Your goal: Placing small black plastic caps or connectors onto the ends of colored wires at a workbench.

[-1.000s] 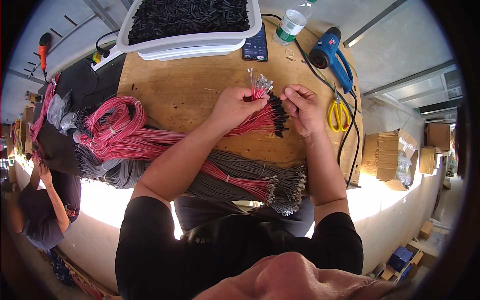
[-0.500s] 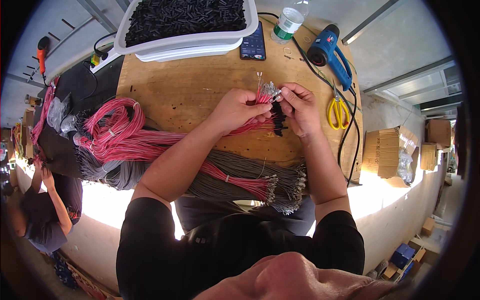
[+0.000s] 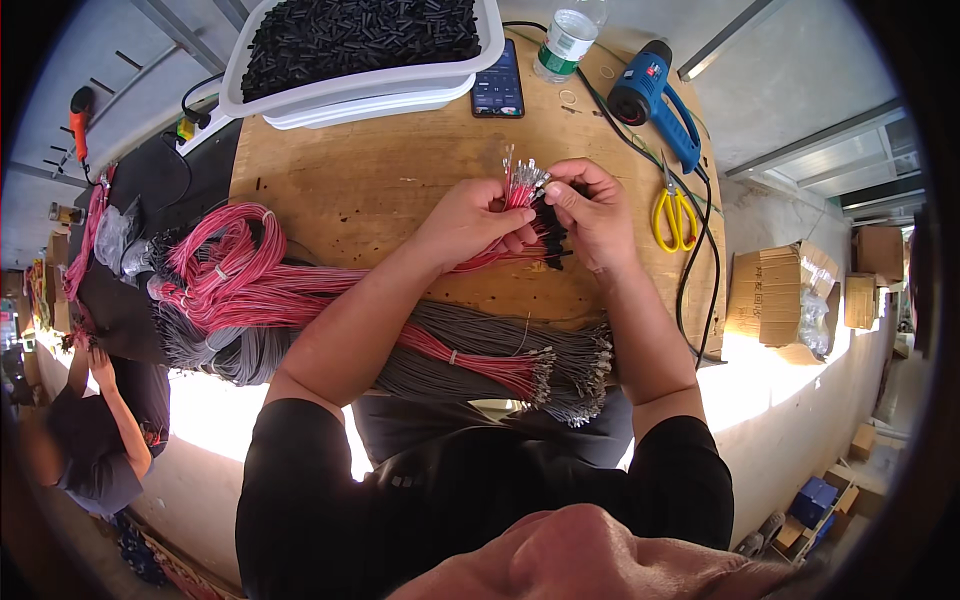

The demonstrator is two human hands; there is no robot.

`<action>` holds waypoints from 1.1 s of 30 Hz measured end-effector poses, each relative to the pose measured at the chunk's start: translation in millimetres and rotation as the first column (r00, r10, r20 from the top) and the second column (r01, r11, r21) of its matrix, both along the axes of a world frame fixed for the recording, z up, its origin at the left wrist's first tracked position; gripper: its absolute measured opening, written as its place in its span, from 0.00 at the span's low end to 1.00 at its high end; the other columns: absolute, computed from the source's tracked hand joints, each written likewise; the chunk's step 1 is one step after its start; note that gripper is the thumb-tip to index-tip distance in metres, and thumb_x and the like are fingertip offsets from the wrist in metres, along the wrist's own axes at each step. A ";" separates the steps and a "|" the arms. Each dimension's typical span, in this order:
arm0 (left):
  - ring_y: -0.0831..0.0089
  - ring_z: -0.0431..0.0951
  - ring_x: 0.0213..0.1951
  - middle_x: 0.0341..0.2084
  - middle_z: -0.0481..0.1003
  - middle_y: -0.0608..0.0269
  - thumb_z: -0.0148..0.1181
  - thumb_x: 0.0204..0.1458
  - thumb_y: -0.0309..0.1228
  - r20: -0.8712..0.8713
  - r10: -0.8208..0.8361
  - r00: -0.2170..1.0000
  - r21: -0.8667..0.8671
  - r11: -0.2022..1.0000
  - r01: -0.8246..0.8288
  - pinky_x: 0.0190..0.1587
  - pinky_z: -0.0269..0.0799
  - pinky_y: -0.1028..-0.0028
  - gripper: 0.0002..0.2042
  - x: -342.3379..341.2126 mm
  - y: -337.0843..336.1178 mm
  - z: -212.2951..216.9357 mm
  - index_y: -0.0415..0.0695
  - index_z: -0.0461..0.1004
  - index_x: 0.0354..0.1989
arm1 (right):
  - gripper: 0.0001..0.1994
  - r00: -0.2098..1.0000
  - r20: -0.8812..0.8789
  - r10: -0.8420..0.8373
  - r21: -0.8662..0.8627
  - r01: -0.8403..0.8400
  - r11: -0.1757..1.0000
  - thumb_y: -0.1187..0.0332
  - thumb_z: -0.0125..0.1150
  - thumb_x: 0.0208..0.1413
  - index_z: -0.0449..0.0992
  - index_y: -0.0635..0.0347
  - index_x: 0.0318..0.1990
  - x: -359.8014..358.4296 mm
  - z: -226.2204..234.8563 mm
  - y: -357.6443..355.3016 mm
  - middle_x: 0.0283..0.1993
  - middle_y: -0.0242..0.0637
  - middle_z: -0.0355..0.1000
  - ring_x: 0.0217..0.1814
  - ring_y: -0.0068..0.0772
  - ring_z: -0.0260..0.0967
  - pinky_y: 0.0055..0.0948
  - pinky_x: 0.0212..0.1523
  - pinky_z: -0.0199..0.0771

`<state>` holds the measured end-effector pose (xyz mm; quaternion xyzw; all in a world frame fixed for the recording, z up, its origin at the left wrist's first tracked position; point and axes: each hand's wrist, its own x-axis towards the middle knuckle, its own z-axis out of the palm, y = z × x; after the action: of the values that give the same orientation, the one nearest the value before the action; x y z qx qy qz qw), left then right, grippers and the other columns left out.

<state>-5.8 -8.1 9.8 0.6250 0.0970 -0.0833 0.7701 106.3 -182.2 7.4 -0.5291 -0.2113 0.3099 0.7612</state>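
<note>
A small bundle of red wires (image 3: 520, 195) is gripped in the left hand (image 3: 470, 220), the fingers curled around it so that the metal-tipped ends stand up above the knuckles. The right hand (image 3: 590, 215) is brought in just beside it, with thumb and forefinger pinched on the wire ends at the top of the bundle. Short black sleeves (image 3: 550, 235) are seen on some of the wires, between the two hands. The bundle is held over the middle of the wooden counter (image 3: 380, 180), its tail trailing back toward the person's left.

Along the near edge of the counter, long bundles of grey wires (image 3: 480, 345) and red wires are laid, with a looped coil of red wire (image 3: 225, 265) at the left. At the far edge a white tray (image 3: 380, 85) filled with small black tubes is set, and a dark phone (image 3: 497, 85) lies just beside it. A plastic bottle (image 3: 565, 40) stands near the phone. To the right, a blue heat gun (image 3: 655, 95) and yellow-handled scissors (image 3: 675, 215) are placed. Another person (image 3: 100, 430) is seen at the lower left.
</note>
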 end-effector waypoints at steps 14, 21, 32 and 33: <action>0.78 0.77 0.29 0.33 0.80 0.60 0.57 0.64 0.34 0.039 0.039 0.999 -0.092 0.995 -0.035 0.37 0.74 0.77 0.12 0.3 3.7 -6.0 0.38 0.76 0.48 | 0.11 0.998 0.055 0.020 -0.055 -0.017 0.998 0.74 0.61 0.62 0.78 0.65 0.51 0.6 4.5 -1.2 0.34 0.27 0.74 0.27 0.10 0.60 0.13 0.26 0.54; 0.79 0.76 0.28 0.31 0.79 0.62 0.57 0.63 0.32 0.022 0.097 0.995 -0.071 0.993 -0.095 0.33 0.72 0.80 0.10 1.2 3.5 -3.7 0.38 0.76 0.47 | 0.07 0.999 0.051 0.011 -0.018 -0.010 1.000 0.76 0.63 0.60 0.78 0.64 0.45 2.2 2.1 -1.7 0.31 0.26 0.72 0.24 0.10 0.56 0.14 0.24 0.52; 0.81 0.75 0.26 0.28 0.78 0.64 0.59 0.61 0.30 0.018 0.100 0.995 -0.051 0.994 -0.099 0.29 0.70 0.81 0.08 -0.2 3.8 -2.1 0.39 0.76 0.43 | 0.09 0.996 0.084 0.036 -0.057 -0.031 0.998 0.78 0.62 0.60 0.78 0.64 0.48 -0.9 7.4 -1.3 0.32 0.26 0.72 0.24 0.09 0.56 0.13 0.24 0.52; 0.80 0.75 0.26 0.28 0.78 0.63 0.59 0.61 0.30 -0.004 0.121 0.993 -0.083 0.989 -0.121 0.30 0.70 0.81 0.08 0.2 3.4 -1.6 0.38 0.76 0.43 | 0.09 0.996 0.082 0.023 -0.039 -0.020 0.999 0.78 0.62 0.60 0.78 0.64 0.47 0.4 5.2 -1.8 0.32 0.26 0.72 0.25 0.09 0.56 0.13 0.24 0.52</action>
<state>-5.6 -4.7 8.1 0.5853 0.1307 -0.0401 0.7992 106.7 -184.0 12.6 -0.5536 -0.2424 0.3001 0.7380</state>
